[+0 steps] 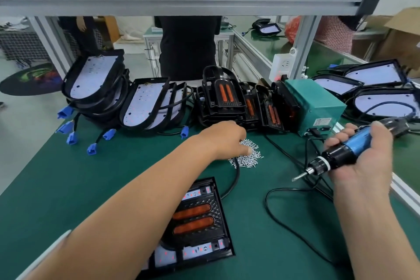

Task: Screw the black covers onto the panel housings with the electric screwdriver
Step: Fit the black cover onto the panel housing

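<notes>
L hand (223, 140) is on the screw pile (250, 159) in the middle of the bench (113, 177), fingers bent down into it; can't tell if they pinch a screw. R hand (363, 157) grips the electric screwdriver (341, 154) near the right edge, fingers curled round its barrel, bit aimed left & down, off the surface. Panel housing (225, 229) w/ black cover (204, 232) on it lies flat at the near edge, partly under the L forearm. Spare covers (225, 98) stand along the far edge beside a teal box (318, 107).

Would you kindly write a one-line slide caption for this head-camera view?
Left hand touches the screw pile while the right hand holds the electric screwdriver near a covered panel housing.
</notes>
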